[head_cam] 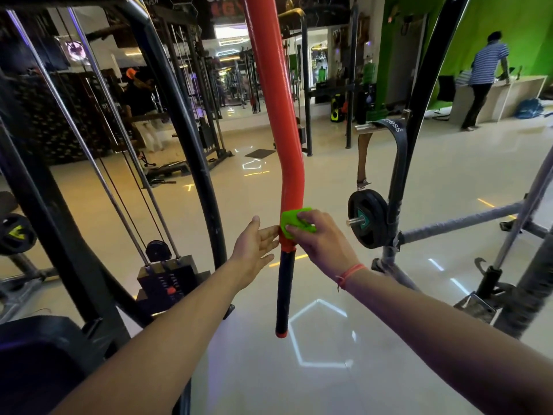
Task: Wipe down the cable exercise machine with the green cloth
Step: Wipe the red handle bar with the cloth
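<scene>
An orange pull-down bar (276, 109) of the cable machine hangs down the middle of the view and ends in a black grip (285, 292). My right hand (321, 238) presses a bright green cloth (294, 221) against the bar just above the grip. My left hand (254, 245) is open, fingers spread, its fingertips touching the left side of the bar at the same height. The machine's black frame (191, 139), steel guide rods and weight stack (167, 280) stand to the left.
A rack at right carries a black weight plate (369, 218) and a hanging strap (396, 151). A dark padded seat (42, 354) is at lower left. A person in a striped shirt (486, 76) stands by a counter far right. Glossy floor lies beneath.
</scene>
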Motion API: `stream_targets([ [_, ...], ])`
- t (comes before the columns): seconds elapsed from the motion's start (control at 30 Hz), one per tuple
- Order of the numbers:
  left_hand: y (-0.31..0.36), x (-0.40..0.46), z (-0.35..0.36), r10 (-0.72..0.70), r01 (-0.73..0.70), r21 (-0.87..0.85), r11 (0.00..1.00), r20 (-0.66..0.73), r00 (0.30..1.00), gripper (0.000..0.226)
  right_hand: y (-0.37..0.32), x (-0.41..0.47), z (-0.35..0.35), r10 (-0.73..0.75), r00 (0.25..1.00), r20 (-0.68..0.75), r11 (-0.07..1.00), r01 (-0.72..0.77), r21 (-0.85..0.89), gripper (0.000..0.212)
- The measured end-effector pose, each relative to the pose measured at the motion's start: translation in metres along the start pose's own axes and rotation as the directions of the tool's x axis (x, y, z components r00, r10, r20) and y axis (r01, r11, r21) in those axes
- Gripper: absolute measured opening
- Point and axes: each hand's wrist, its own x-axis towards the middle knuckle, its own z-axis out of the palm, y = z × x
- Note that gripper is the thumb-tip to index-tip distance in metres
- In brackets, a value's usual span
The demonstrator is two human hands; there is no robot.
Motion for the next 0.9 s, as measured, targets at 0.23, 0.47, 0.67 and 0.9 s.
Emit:
stream_targets([
  [0.23, -0.016, 0.002, -0.007, -0.043, 0.043, -0.011, 0.999, -0.011, 0.999, 0.073, -0.01, -0.014, 0.009, 0.133, 0.99, -0.037, 0.989, -0.129, 0.076, 0.035],
  [0.47, -0.027, 0.002, -0.01, -0.064, 0.064, -0.009, 0.998, -0.027, 0.998, 0.073, -0.016, -0.046, 0.028, 0.168, 0.981, 0.093, 0.979, -0.177, 0.099, 0.025],
  [0.67, -0.043, 0.003, -0.016, -0.118, 0.118, -0.018, 0.993, -0.023, 0.993, 0.075, -0.035, -0.07, 0.038, 0.104, 0.988, 0.113, 0.989, -0.115, 0.097, 0.025],
  [0.9, -0.066, 0.012, -0.026, -0.169, 0.164, -0.074, 0.984, -0.06, 0.984, 0.074, -0.051, -0.049, 0.039, 0.127, 0.991, 0.043, 0.99, -0.129, 0.055, 0.034],
])
